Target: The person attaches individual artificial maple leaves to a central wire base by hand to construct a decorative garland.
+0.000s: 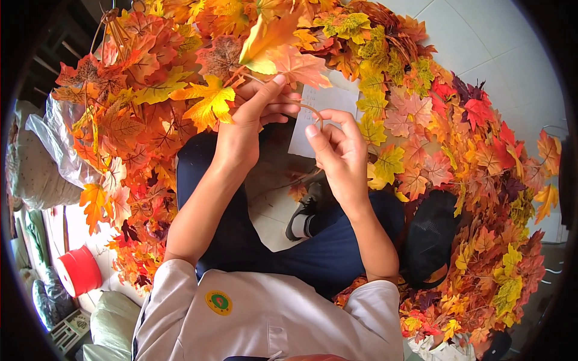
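My left hand [245, 129] is closed on the stem of an artificial maple leaf spray, its thumb pressed along the fingers. Orange, pink and yellow leaves [269, 45] of the spray fan out above that hand, and a bright yellow leaf [212, 103] hangs at its left side. From the left hand a thin brown stem [308, 107] arcs across to the right. My right hand [341, 147] pinches this stem between thumb and forefinger, with the other fingers curled in. Whether the stem ends inside the right hand is hidden.
Heaps of artificial autumn leaves [421, 132] surround my seated legs. A white paper [328, 105] with writing lies beyond my hands. A black cap [428, 234] rests beside my right knee. Plastic bags [63, 144] and a red spool-like container [79, 271] stand at the left.
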A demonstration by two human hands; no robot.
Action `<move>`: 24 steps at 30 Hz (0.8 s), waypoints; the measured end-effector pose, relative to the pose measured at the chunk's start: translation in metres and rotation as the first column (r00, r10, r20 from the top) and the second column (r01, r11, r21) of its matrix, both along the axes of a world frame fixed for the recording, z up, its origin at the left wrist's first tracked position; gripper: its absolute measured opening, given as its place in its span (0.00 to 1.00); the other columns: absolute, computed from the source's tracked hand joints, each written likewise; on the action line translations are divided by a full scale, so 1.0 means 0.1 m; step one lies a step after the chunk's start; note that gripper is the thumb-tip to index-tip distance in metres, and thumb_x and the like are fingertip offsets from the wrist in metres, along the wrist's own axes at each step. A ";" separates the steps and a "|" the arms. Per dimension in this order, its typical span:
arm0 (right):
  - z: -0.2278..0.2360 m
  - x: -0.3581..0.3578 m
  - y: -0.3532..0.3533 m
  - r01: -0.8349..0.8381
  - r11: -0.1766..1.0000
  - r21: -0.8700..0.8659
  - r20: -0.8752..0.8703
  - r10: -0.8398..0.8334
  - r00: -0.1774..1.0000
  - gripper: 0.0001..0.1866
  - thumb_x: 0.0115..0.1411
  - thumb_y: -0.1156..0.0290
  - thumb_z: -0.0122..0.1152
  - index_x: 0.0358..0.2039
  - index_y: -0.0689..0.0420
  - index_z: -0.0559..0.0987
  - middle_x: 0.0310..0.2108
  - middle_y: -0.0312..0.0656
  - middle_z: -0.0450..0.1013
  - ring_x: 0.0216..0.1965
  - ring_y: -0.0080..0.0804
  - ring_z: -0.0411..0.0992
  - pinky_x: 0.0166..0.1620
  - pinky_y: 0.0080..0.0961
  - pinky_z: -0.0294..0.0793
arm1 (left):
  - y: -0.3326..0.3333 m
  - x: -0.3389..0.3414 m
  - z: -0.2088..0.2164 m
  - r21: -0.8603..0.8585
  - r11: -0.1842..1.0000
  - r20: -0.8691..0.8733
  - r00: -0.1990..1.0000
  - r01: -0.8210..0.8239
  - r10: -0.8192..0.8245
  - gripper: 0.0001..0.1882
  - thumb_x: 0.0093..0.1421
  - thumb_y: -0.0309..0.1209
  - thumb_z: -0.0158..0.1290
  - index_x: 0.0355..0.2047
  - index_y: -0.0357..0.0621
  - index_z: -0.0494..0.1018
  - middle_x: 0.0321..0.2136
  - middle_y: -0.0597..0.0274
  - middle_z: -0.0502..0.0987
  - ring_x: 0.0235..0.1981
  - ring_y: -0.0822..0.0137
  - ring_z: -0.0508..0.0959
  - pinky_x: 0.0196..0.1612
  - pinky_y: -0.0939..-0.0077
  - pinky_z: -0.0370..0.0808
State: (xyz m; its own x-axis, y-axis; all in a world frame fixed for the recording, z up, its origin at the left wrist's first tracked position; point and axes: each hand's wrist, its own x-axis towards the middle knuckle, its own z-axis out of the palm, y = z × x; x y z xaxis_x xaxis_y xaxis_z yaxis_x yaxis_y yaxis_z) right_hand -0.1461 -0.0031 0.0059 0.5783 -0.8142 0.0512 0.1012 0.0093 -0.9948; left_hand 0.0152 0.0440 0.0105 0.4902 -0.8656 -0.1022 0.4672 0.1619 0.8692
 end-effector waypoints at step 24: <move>0.06 -0.09 0.08 -0.070 0.856 -0.513 -0.073 0.038 0.997 0.11 0.65 0.70 0.56 0.31 0.64 0.79 0.14 0.34 0.64 0.17 0.15 0.59 0.21 0.18 0.58 | 0.03 0.08 -0.07 0.024 0.973 -0.137 0.965 0.229 -0.224 0.16 0.63 0.40 0.54 0.32 0.37 0.76 0.26 0.61 0.80 0.25 0.75 0.79 0.30 0.84 0.71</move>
